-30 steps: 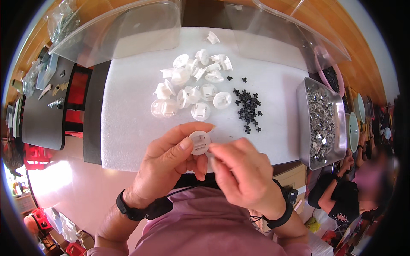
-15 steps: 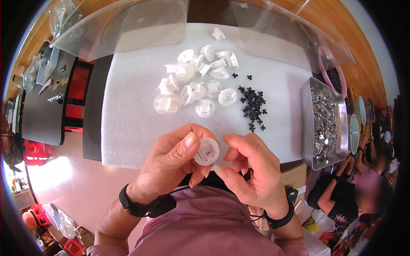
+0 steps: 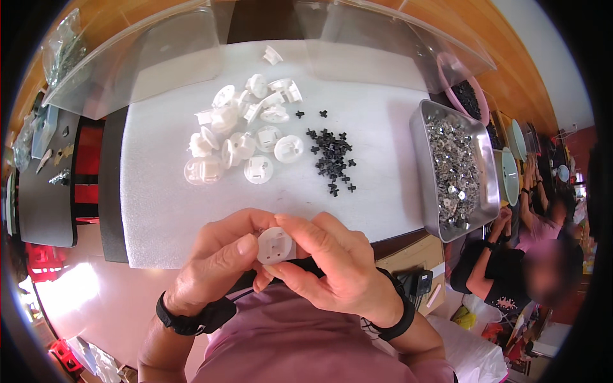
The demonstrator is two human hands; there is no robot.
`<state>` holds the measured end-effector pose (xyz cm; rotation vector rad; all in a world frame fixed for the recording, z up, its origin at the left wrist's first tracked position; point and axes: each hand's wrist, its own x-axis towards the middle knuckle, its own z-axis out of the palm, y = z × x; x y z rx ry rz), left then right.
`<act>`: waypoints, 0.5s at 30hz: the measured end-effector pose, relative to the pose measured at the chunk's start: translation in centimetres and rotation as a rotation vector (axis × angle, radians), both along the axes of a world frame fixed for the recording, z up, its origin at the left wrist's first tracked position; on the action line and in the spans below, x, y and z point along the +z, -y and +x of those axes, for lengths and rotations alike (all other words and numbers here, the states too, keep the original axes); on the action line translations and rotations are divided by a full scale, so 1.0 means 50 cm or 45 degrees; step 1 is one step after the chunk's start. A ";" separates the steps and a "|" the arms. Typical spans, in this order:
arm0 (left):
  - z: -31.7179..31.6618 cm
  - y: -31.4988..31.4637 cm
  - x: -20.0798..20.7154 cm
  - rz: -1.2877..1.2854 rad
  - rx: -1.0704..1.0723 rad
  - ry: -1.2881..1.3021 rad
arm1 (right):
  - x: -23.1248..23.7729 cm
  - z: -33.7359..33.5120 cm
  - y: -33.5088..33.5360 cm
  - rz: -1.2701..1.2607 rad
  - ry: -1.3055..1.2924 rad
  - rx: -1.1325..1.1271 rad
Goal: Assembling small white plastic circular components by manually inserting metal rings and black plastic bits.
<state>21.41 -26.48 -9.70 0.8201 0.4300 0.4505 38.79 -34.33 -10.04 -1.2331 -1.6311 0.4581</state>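
Low in front of me I hold a white round plastic part (image 3: 276, 246), its slotted face turned up. My left hand (image 3: 220, 258) is closed around its left side, the thumb lying on the rim. From the other side my right hand (image 3: 335, 265) pinches its edge, index finger above and thumb below. Several similar white plastic parts (image 3: 258, 170) lie in a loose heap beyond my hands, some on their sides. To the right of the heap is a cluster of small black cross-shaped pieces (image 3: 332, 154).
A white foam sheet (image 3: 159, 210) covers the table. At right stands a metal tray (image 3: 426, 172) of small shiny metal pieces, with a pink basin (image 3: 482, 96) of black pieces behind it. Clear plastic panels (image 3: 153, 60) edge the far side. Co-workers (image 3: 504, 281) sit at right.
My right hand has closed in from the right and now touches the white part's edge. The part looks slightly turned. The whole view has shifted, moving the table scene leftward.
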 end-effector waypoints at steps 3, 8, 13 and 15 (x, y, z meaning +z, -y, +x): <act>0.007 0.000 0.002 0.031 -0.014 -0.100 | 0.003 0.013 0.007 0.003 0.043 0.011; 0.027 0.003 0.023 0.056 0.000 -0.232 | 0.033 0.073 0.045 -0.065 0.070 -0.102; 0.023 0.016 0.003 0.060 0.125 -0.173 | 0.102 0.107 0.084 -0.198 0.084 -0.182; 0.023 0.017 0.003 0.069 0.115 -0.171 | 0.133 0.138 0.106 -0.215 0.175 -0.334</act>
